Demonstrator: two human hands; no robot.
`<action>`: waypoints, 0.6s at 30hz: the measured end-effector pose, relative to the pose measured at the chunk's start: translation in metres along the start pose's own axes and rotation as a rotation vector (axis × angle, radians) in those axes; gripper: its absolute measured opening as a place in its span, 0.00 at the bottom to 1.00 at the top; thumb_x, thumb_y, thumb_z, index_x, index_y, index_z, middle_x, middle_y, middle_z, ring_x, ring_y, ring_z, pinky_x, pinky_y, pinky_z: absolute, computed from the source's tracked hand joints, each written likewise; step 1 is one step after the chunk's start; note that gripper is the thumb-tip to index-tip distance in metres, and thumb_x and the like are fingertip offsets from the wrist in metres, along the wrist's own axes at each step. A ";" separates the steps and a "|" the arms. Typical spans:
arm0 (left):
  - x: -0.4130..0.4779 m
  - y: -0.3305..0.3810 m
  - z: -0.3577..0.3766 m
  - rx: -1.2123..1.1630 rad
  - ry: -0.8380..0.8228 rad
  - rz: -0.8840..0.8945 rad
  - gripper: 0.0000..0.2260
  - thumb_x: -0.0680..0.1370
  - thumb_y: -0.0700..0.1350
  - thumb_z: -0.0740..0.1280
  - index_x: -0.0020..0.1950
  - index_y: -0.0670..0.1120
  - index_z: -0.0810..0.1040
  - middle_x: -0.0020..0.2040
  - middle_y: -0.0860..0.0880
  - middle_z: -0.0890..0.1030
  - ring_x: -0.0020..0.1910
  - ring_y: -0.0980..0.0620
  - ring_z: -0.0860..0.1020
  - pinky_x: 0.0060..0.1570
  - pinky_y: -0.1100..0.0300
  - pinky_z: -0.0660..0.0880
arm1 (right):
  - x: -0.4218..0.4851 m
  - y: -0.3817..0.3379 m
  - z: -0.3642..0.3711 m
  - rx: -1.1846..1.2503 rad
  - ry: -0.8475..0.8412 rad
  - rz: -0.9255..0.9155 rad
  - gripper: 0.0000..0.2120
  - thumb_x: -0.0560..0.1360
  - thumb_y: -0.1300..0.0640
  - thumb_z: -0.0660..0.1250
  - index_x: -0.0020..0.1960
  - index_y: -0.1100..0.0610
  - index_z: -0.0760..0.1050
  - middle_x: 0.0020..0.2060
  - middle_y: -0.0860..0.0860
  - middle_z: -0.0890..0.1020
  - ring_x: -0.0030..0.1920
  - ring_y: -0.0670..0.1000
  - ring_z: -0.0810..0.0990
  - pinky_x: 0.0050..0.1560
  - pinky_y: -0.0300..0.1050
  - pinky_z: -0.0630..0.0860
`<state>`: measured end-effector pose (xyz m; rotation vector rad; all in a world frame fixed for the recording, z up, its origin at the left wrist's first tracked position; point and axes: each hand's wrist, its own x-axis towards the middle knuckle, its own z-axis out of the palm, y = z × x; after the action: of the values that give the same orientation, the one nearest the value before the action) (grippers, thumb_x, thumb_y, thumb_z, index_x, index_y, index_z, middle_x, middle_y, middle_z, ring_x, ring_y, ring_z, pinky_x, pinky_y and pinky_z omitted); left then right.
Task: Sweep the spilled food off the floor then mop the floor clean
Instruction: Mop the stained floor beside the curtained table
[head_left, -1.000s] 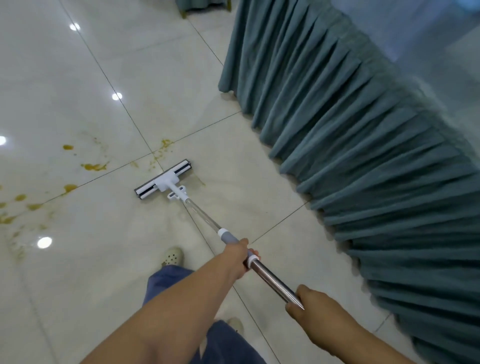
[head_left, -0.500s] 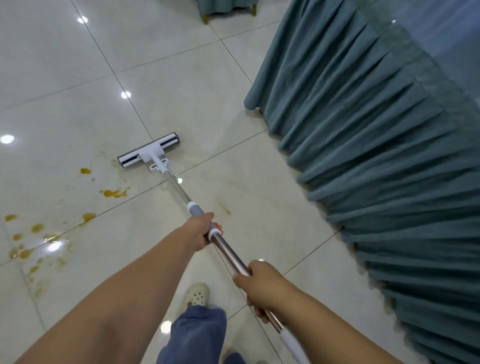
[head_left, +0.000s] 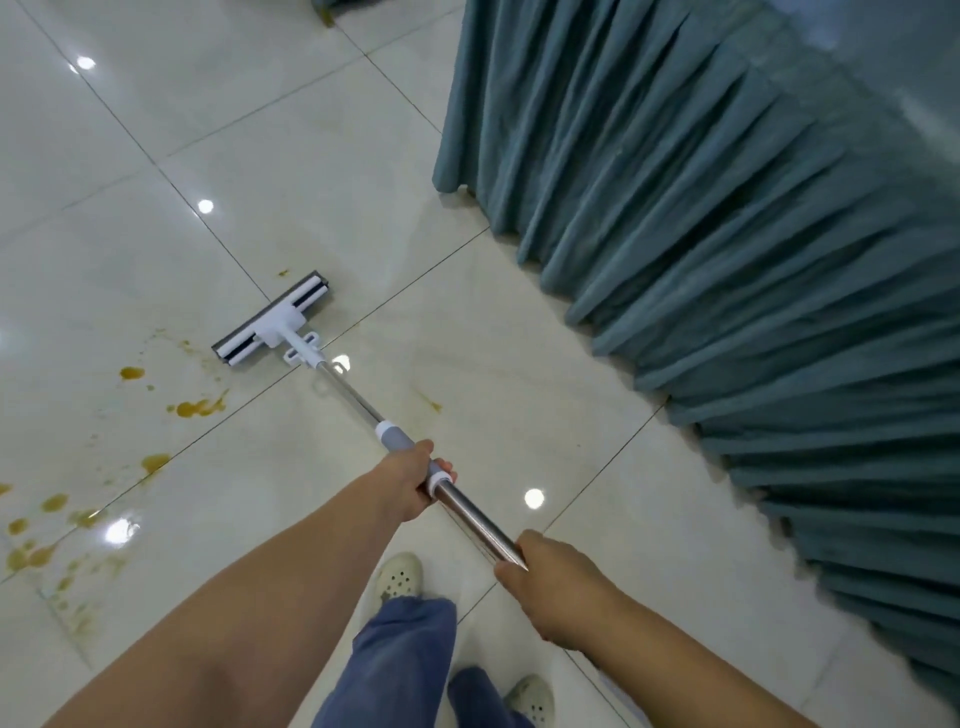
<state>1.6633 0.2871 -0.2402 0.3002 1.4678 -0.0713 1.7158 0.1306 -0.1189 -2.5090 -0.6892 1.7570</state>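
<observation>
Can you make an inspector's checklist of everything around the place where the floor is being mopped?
Surface: glossy pale tiled floor, ceiling lights reflected in it.
Job's things: mop head flat on the floor; orange-brown stains to its left, one small streak right of the handle.
Clutter: nothing seen.
Hands: left hand grips the handle's grey sleeve; right hand grips the metal shaft nearer the body.
Cables: nothing seen.
Surroundings: pleated teal cloth on the right; pale clogs below.
</observation>
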 end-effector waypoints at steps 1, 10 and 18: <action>-0.004 -0.016 0.009 0.006 -0.011 -0.014 0.10 0.82 0.42 0.59 0.42 0.40 0.66 0.32 0.44 0.68 0.28 0.51 0.68 0.16 0.64 0.73 | -0.008 0.018 -0.001 -0.022 -0.004 -0.003 0.14 0.81 0.47 0.56 0.58 0.56 0.69 0.46 0.51 0.75 0.45 0.50 0.76 0.40 0.40 0.74; -0.055 -0.203 0.115 0.046 -0.092 -0.145 0.10 0.80 0.45 0.63 0.55 0.39 0.68 0.34 0.44 0.73 0.30 0.50 0.72 0.24 0.58 0.77 | -0.106 0.218 -0.017 -0.150 0.032 0.054 0.11 0.81 0.45 0.56 0.53 0.53 0.66 0.36 0.45 0.69 0.35 0.44 0.70 0.31 0.34 0.65; -0.100 -0.362 0.184 0.015 -0.189 -0.208 0.09 0.80 0.44 0.64 0.51 0.39 0.69 0.35 0.45 0.73 0.31 0.49 0.73 0.34 0.55 0.79 | -0.209 0.351 -0.023 -0.143 0.014 0.212 0.15 0.81 0.45 0.56 0.60 0.55 0.69 0.38 0.48 0.72 0.30 0.46 0.72 0.28 0.36 0.70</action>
<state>1.7472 -0.1188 -0.1852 0.1480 1.3072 -0.2717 1.8007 -0.2544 -0.0102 -2.7803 -0.5878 1.8101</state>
